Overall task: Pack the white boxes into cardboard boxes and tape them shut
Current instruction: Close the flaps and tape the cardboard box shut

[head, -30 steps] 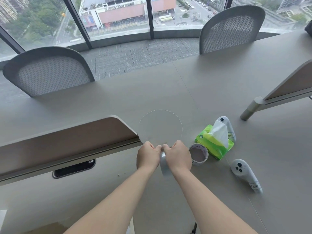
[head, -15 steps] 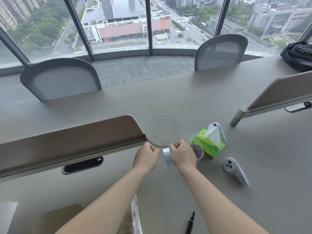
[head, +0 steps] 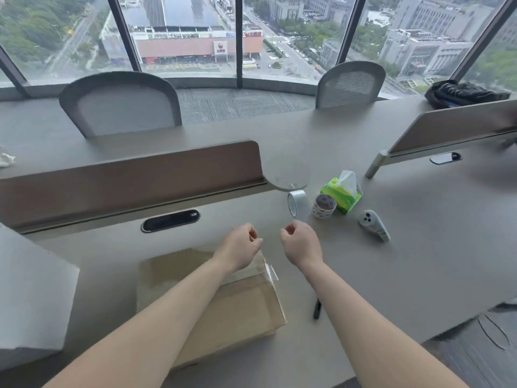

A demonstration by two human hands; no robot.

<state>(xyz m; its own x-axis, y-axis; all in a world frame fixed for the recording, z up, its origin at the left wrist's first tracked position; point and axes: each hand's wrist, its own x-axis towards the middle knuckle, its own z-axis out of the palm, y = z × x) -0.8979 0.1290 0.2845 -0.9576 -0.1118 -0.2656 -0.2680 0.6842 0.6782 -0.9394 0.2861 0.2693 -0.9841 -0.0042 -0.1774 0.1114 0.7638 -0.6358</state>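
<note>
Tape roll, released, now stands on the surface; left hand pinches a clear strip above the cardboard box, right hand curled, its hold unclear, so sealing follows.

We see the left hand pinching a clear tape strip that hangs over the cardboard box on the grey table — the right hand hovers just beside it, fingers curled. Beyond them a tape roll stands on edge, near a tissue pack.

Brown cardboard box, green tissue pack
</note>
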